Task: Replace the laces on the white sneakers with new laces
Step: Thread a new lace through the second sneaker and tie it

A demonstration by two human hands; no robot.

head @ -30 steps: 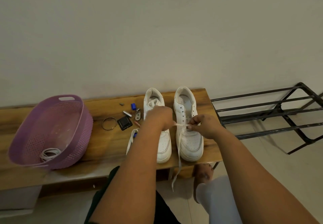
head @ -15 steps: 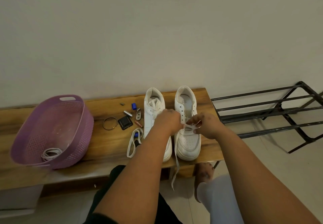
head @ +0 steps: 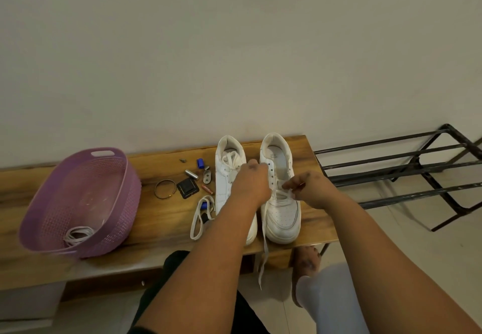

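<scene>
Lacing the right-hand sneaker, lower eyelets; left-hand sneaker laced.

Right hand: grip pinched together on the lace where it crosses the lower eyelets of the sneaker right of centre. Left hand: knuckles up, fingers curled at the same crossing; whether they clamp the lace I cannot tell. Both forearms run up from the bottom edge. One lace tail hangs off the worktop front edge. Second sneaker stands just left. Judged next move: draw slack even, then feed a tip through the next eyelet up. A spare lace lies left of the shoes; another is coiled in the purple basket, lower left.
</scene>
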